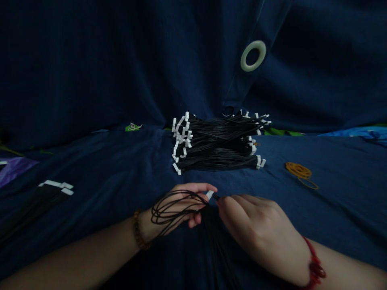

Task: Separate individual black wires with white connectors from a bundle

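Navy cloth (317, 209): your left hand (178, 205) pressed around looped black wire (163, 213), white connector (209, 195) poking right toward right hand (256, 229), its fingertips (225, 205) pinching wire end (216, 197) just beside connector. Wire stack (217, 143) ahead, well apart.

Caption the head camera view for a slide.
Left hand holds looped black wires with a white connector; right hand at its tip, before bundled wires.
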Available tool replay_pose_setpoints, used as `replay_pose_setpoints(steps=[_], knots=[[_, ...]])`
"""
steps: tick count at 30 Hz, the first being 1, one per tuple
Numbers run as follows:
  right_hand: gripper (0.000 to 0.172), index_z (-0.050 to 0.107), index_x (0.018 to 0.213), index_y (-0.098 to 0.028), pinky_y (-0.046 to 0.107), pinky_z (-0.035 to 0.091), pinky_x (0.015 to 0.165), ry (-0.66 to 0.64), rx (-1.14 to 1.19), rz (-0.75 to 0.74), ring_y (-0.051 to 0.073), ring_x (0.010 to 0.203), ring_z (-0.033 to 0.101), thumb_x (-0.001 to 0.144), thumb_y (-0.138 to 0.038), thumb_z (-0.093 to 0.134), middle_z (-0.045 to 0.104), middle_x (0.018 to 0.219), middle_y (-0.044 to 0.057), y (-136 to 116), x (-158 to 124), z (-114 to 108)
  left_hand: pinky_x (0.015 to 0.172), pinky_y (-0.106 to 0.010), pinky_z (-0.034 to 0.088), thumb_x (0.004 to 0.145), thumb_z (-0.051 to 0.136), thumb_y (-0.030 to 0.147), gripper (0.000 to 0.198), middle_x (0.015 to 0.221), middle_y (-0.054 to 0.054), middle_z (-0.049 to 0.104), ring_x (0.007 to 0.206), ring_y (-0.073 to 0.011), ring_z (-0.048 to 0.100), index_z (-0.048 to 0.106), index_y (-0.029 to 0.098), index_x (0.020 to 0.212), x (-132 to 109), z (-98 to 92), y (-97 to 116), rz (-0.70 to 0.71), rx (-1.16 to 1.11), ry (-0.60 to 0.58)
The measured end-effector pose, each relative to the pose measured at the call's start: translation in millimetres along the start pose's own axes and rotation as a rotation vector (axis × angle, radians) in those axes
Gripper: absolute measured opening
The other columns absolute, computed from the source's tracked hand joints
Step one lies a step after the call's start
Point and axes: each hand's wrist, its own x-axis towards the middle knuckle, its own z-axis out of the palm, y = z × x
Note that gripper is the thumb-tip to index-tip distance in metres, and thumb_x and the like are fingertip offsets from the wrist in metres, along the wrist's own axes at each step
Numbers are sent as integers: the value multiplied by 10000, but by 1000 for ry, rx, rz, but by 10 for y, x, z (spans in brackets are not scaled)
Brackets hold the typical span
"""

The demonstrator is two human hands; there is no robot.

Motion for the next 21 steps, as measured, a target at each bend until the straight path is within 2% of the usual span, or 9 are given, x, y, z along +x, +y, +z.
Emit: replay_pose_setpoints(steps=[2,5,8,10,12,15,18,21], knots=[[180,456,687,-174,269,282,510,4,-3,-8,138,505,454,838,-78,435,504,602,1,16,9,28,392,-139,424,776,611,187,291,579,10,565,465,-89,559,604,145,1064,6,15,16,-50,12,51],[168,472,693,-175,269,293,510,-7,-27,-4,141,503,462,823,-70,451,507,597,-3,38,54,3,391,-138,424,777,608,183,302,595,7,572,473,-91,563,599,160,1079,6,2,11,-79,13,62],[86,523,755,-180,281,315,518,32,-134,50,169,546,504,789,-104,501,541,640,7,11,90,-137,427,-142,439,785,583,143,318,709,-19,605,496,-78,565,593,171,1102,-4,-41,-14,3,-24,105],[50,542,728,-188,289,316,484,67,-179,98,189,534,520,737,-139,540,558,629,18,-44,65,-250,445,-132,437,780,576,103,333,766,-17,597,501,-55,552,593,176,1104,-12,-64,-21,82,-62,131],[114,532,608,-203,282,257,398,-13,-135,98,172,410,485,645,-96,543,546,521,4,-109,-1,-317,432,-122,422,772,574,77,342,760,-10,579,497,-47,545,593,171,1101,-16,-74,-17,123,-85,128],[231,557,523,-213,287,194,366,-301,-51,137,154,318,466,561,0,477,557,431,-9,-158,-82,-287,386,-123,398,744,602,72,357,775,-20,589,484,-57,552,600,180,1085,-5,-67,-8,131,-85,133],[234,624,667,-202,260,290,436,-488,132,269,147,459,562,682,-33,463,643,578,9,-101,-16,-200,338,-131,382,724,655,156,312,668,-6,584,424,-68,538,624,179,1034,23,-44,-3,110,-48,154],[228,585,685,-186,208,348,519,-469,440,352,104,551,546,811,-117,408,622,643,-7,5,123,-164,302,-132,368,703,688,272,329,581,20,548,379,-72,523,637,168,1011,47,-20,11,102,-3,173]])
